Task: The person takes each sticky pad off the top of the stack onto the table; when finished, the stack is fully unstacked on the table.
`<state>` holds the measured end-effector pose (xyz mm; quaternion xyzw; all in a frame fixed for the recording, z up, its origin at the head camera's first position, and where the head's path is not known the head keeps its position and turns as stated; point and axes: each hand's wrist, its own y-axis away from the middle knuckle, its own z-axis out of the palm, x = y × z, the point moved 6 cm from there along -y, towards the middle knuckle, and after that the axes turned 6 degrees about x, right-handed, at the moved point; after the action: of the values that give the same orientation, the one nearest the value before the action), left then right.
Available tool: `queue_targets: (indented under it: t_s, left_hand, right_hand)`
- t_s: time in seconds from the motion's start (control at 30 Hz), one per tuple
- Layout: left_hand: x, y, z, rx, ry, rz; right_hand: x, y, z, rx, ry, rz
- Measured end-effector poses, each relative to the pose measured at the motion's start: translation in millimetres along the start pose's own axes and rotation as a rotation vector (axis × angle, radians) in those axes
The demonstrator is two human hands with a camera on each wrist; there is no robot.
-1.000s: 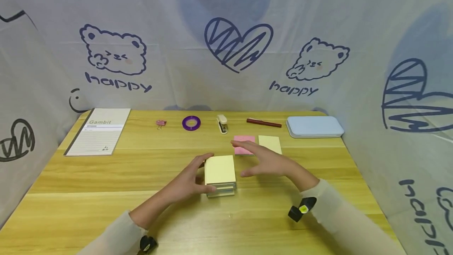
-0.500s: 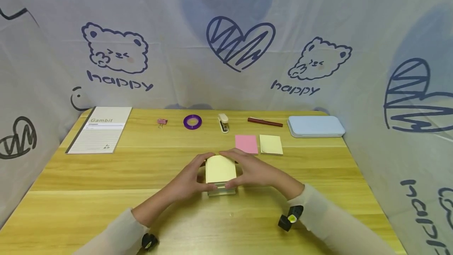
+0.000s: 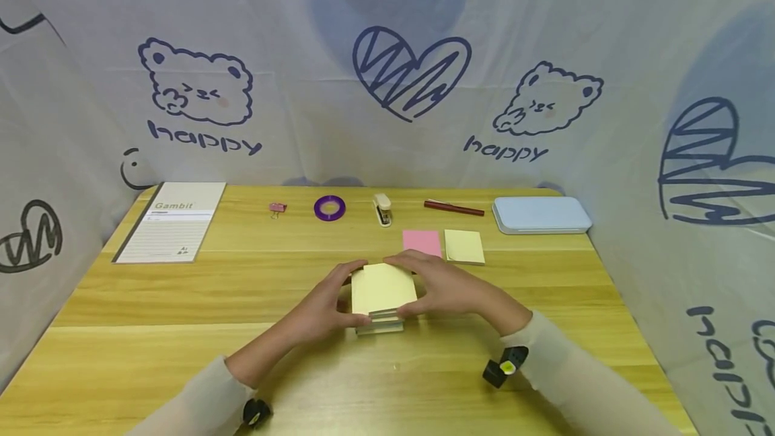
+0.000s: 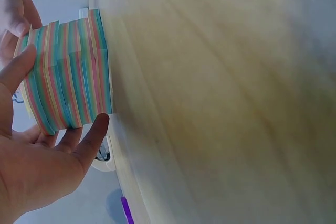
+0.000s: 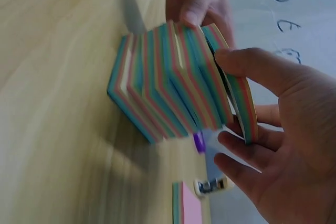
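Observation:
A stack of sticky note pads with striped, multicoloured edges stands on the table. My left hand holds it from the left, thumb on the near side and fingers on the far side. The yellow-topped uppermost pad is pinched by my right hand between thumb and fingers. In the right wrist view this top pad sits shifted and slightly tilted, with a narrow gap at the pads below. Behind the right hand lie a pink sticky note pad and a yellow sticky note pad.
Along the back are a Gambit notepad, a pink binder clip, a purple tape roll, a small stapler, a dark red pen and a light blue case. A printed cloth hangs behind.
My right hand came left to the stack and took hold of the top pad, then shifted it slightly rightward. My left hand stayed on the stack.

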<state>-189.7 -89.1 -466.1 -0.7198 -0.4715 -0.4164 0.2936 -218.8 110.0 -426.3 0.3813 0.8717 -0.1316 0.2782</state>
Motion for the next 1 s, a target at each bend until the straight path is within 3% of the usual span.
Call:
queue_targets:
  t_s: [0.33,0.73,1.0]
  left_hand:
    - [1.3,1.4,0.2,-0.006,-0.018,0.012]
    - [0.7,1.0,0.2,-0.009,-0.019,0.003]
    - [1.4,0.4,1.1,-0.007,-0.016,0.015]
  right_hand:
    - [47,34,-33,0.080,-0.036,0.086]
    - [151,85,-75,0.173,-0.179,0.326]
    - [194,102,-83,0.185,-0.119,0.372]
